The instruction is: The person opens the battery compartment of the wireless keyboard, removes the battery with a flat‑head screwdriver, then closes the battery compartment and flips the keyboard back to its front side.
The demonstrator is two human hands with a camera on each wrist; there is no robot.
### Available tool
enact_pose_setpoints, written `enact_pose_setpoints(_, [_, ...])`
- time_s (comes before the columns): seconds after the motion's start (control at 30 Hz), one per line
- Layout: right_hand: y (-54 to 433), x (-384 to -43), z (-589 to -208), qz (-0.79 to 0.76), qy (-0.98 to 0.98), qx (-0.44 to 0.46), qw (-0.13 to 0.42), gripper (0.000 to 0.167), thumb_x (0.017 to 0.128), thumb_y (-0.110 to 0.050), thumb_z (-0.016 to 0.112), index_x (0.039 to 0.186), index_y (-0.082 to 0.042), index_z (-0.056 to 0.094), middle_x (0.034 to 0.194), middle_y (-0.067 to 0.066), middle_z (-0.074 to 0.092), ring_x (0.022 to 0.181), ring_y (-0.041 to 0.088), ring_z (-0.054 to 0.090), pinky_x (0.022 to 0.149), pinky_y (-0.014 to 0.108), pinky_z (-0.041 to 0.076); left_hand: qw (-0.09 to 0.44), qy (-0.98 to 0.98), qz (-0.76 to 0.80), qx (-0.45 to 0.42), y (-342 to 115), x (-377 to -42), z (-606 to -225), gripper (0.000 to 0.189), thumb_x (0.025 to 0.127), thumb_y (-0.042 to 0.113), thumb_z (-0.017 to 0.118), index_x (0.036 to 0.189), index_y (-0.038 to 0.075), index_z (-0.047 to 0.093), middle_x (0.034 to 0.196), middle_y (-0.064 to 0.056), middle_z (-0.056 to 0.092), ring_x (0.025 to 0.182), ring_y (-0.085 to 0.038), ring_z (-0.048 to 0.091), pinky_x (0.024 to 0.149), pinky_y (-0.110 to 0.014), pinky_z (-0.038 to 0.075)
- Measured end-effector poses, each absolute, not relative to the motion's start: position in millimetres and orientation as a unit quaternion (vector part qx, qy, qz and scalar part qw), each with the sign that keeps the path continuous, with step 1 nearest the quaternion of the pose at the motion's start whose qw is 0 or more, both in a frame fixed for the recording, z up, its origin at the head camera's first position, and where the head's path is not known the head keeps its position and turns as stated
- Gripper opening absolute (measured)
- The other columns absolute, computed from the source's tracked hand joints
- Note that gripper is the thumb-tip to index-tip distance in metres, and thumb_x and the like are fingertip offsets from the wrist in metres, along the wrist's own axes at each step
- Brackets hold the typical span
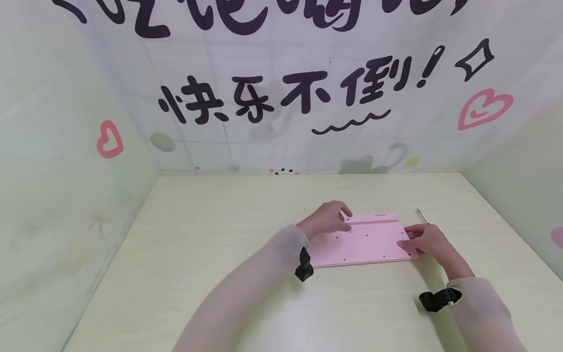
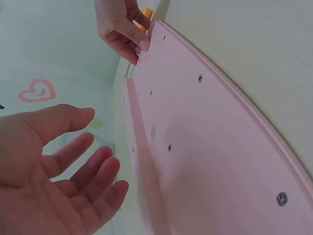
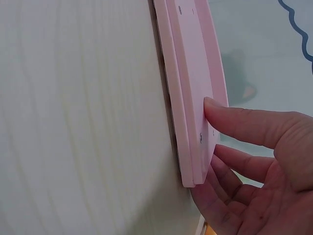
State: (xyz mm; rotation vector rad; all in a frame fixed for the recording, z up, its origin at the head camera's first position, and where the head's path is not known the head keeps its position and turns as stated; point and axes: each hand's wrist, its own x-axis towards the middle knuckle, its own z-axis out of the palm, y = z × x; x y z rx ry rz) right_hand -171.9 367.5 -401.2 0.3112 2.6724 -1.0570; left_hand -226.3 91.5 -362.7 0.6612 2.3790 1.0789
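A pink keyboard (image 1: 367, 247) lies underside up on the table, with several small screws in its flat back and a raised ridge along the far side. My right hand (image 1: 428, 240) grips its right end. In the right wrist view the thumb (image 3: 234, 117) presses the upper face while the fingers curl beneath the edge. Over the left part of the keyboard hovers my left hand (image 1: 327, 217), fingers loosely bent and apart, nothing between them. The left wrist view shows that hand's palm (image 2: 29, 186) beside the ridge.
Behind my right hand lies a tool with a thin metal shaft (image 1: 421, 215) and an orange handle (image 2: 145, 20), partly hidden by the hand. The pale wooden table (image 1: 220, 210) meets a printed cloth backdrop (image 1: 264, 151) at the back and pale side walls.
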Motion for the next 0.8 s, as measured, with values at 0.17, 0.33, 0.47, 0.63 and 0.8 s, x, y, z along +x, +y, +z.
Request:
enact_pose_setpoints(0.17, [367.1,-170.9,-401.5,-0.368,0.916,0.104,0.124,0.069,0.074,-0.023,0.077,0.122,0.016,0.045,0.098,0.018,0.057,0.074,0.017,0.05,0.058,0.026,0.047,0.207,0.853,0.398,0.267,104.9,-228.5,-371.8,0.032,0.085,0.012,0.066,0.116,0.009,0.058,0.109,-0.007,0.056,0.09,-0.011,0.048,0.071,-0.02,0.042])
enact_pose_setpoints(0.33, [367.0,-170.7,-401.5,-0.369,0.915,0.107,0.124,0.069,0.074,-0.023,0.077,0.121,0.016,0.045,0.099,0.019,0.056,0.075,0.018,0.05,0.058,0.026,0.047,0.177,0.858,0.386,0.288,116.7,-228.0,-377.4,0.031,0.086,0.013,0.065,0.117,0.011,0.059,0.108,-0.004,0.052,0.09,-0.01,0.046,0.071,-0.019,0.04])
enact_pose_setpoints(0.47, [367.3,-170.9,-402.3,-0.367,0.916,0.108,0.124,0.068,0.075,-0.023,0.076,0.122,0.015,0.045,0.1,0.02,0.055,0.076,0.02,0.05,0.059,0.027,0.047,0.159,0.863,0.385,0.287,125.0,-226.6,-379.8,0.031,0.086,0.014,0.065,0.117,0.012,0.06,0.105,-0.001,0.05,0.088,-0.01,0.045,0.072,-0.02,0.039])
enact_pose_setpoints(0.63, [367.0,-171.2,-403.9,-0.367,0.915,0.111,0.126,0.069,0.075,-0.024,0.076,0.123,0.014,0.045,0.1,0.019,0.056,0.078,0.022,0.05,0.06,0.027,0.047,0.133,0.882,0.364,0.269,135.4,-227.3,-383.2,0.029,0.085,0.017,0.067,0.114,0.016,0.062,0.101,0.002,0.049,0.09,-0.01,0.044,0.074,-0.02,0.04])
enact_pose_setpoints(0.8, [368.1,-172.5,-403.5,-0.366,0.915,0.115,0.125,0.069,0.075,-0.024,0.076,0.123,0.014,0.045,0.098,0.017,0.056,0.077,0.021,0.05,0.059,0.026,0.046,0.114,0.902,0.329,0.255,146.0,-228.5,-385.4,0.027,0.083,0.022,0.069,0.11,0.021,0.064,0.101,0.004,0.048,0.095,-0.011,0.043,0.076,-0.023,0.041])
